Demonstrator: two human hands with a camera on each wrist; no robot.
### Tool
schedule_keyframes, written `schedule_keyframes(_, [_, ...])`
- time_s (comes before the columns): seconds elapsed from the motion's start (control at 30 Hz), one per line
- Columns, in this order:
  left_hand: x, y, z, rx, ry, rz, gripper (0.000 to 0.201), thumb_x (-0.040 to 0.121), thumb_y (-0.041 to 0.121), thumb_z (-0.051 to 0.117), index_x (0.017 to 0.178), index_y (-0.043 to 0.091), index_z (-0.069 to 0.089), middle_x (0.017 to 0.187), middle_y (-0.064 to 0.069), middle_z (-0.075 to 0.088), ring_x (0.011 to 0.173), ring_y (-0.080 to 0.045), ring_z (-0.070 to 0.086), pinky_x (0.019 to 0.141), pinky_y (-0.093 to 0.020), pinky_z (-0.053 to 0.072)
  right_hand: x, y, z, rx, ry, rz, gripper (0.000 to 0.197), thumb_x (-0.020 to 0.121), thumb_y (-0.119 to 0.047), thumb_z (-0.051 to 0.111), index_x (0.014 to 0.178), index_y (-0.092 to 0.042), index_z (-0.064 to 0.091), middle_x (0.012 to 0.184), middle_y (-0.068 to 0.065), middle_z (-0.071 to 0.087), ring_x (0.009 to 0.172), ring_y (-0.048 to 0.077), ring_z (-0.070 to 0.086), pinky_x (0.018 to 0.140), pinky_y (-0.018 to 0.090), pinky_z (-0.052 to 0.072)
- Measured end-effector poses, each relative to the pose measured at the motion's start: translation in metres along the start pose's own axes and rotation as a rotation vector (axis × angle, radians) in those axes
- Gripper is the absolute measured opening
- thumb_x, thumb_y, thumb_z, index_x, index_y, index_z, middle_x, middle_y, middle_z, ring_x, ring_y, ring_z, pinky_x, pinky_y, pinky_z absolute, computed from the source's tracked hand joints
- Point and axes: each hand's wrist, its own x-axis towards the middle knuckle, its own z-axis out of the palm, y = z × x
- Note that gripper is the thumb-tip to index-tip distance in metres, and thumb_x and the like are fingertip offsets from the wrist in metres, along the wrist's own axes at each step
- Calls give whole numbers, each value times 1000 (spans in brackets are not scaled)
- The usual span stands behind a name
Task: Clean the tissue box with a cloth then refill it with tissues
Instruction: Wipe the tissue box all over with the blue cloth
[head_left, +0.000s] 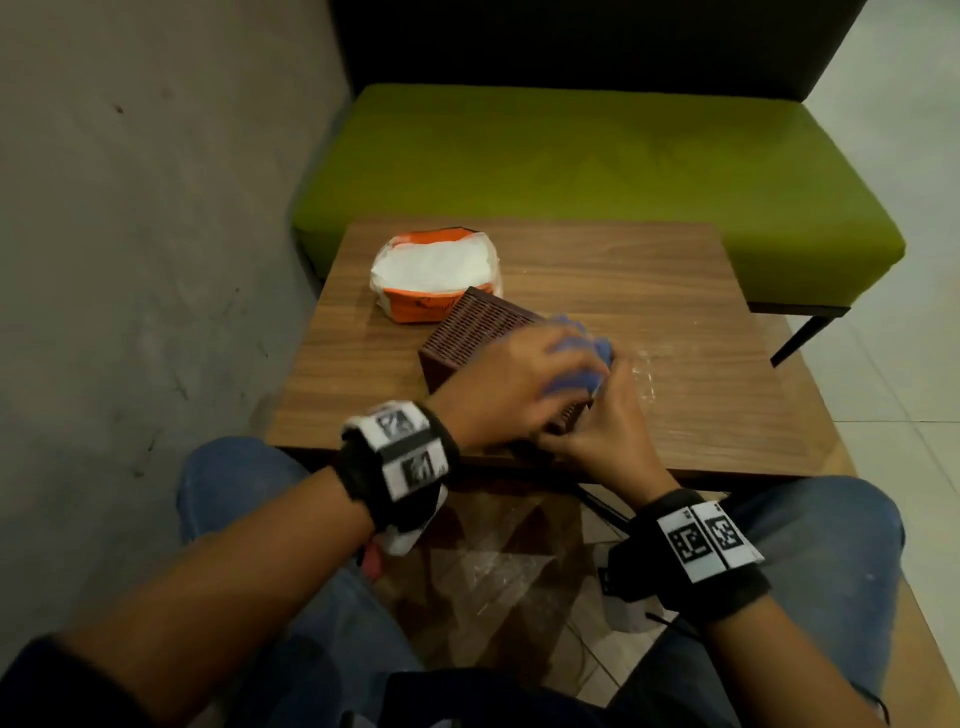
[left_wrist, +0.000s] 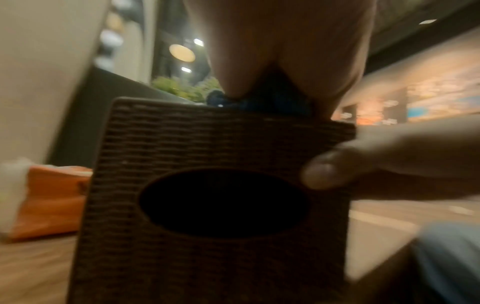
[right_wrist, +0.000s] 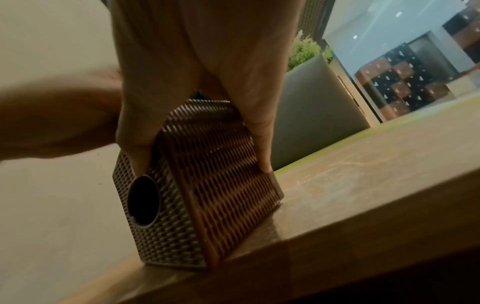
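Both hands hid much of the tissue box (head_left: 478, 332), lying on its side, oval opening facing the person; left hand (head_left: 511, 384) pressed the blue cloth (head_left: 582, 345) on top, right hand (head_left: 597, 431) clamped its near end.

We see a box (head_left: 470, 332) with a ribbed, woven-looking brown surface, matt on its holed face and faintly shiny on its side. The blue cloth (head_left: 576, 345) on it looks soft. The table (head_left: 649, 291) is wood-grained with a low sheen. The pack (head_left: 434, 273) is glossy orange plastic round white paper. The seat (head_left: 597, 166) looks smooth and matt.
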Motion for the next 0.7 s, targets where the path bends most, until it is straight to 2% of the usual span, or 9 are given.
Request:
schedule_keyframes(0.03, [-6, 3, 3, -20, -49, 81, 28, 89, 28, 58, 113, 16, 64, 123, -8, 59, 114, -21, 55, 97, -31, 44, 1, 2, -1, 23, -1, -7, 115, 44, -41, 86, 137, -17, 23, 129, 6, 48, 118, 16, 55, 98, 38, 51])
schedule_keyframes(0.1, [-1, -6, -3, -26, -74, 84, 27, 90, 27, 59, 114, 16, 63, 122, -8, 60, 111, -23, 57, 94, -35, 47, 2, 1, 0, -8, -2, -19, 113, 44, -44, 86, 135, -18, 24, 129, 5, 48, 118, 16, 54, 99, 36, 50])
schedule_keyframes(0.2, [23, -25, -9, 46, 74, -189, 26, 88, 24, 60, 111, 12, 63, 111, -11, 62, 98, -30, 60, 83, -42, 50, 6, -1, 3, -26, 6, -15, 115, 40, -51, 85, 133, -20, 25, 129, 5, 44, 120, 18, 49, 100, 40, 48])
schedule_keyframes(0.27, [30, -18, 0, 53, 141, -282, 25, 87, 22, 59, 110, 12, 63, 111, -11, 61, 101, -31, 59, 84, -44, 49, 9, -1, 1, 20, 2, -8, 115, 41, -48, 88, 133, -20, 25, 128, 2, 44, 120, 15, 50, 100, 40, 49])
schedule_keyframes(0.37, [2, 6, 14, 20, 70, -101, 27, 86, 20, 61, 112, 16, 64, 119, -8, 61, 112, -25, 56, 96, -35, 43, 10, 5, -10, 63, -14, -35, 109, 51, -22, 93, 135, -11, 25, 118, -13, 47, 112, -5, 53, 96, 25, 49])
schedule_keyframes(0.43, [-19, 5, 6, -4, 30, -29, 27, 86, 24, 59, 112, 18, 64, 120, -7, 62, 114, -21, 56, 97, -30, 41, 9, 7, -14, 59, -25, -22, 111, 49, -21, 93, 135, -11, 24, 114, -18, 47, 108, 1, 57, 93, 32, 52])
schedule_keyframes(0.53, [-18, -32, -16, 56, 132, -202, 26, 88, 26, 56, 110, 16, 64, 115, -7, 63, 108, -24, 58, 92, -35, 47, 11, 6, -12, 55, -15, -2, 119, 32, -43, 90, 131, -18, 28, 117, -23, 38, 117, 10, 49, 97, 46, 51])
schedule_keyframes(0.63, [-2, -63, -26, 39, 300, -505, 21, 88, 20, 59, 108, 16, 64, 106, -9, 62, 100, -27, 58, 82, -39, 47, 14, 5, -12, 43, -21, 4, 119, 34, -37, 93, 132, -20, 27, 116, -26, 35, 120, 10, 45, 99, 47, 49])
schedule_keyframes(0.7, [-2, -48, -16, 74, 324, -498, 21, 86, 17, 60, 107, 15, 64, 107, -9, 61, 100, -26, 57, 85, -39, 47, 13, 3, -15, 29, -37, 10, 120, 37, -33, 94, 134, -17, 26, 116, -25, 35, 120, 9, 45, 100, 46, 49])
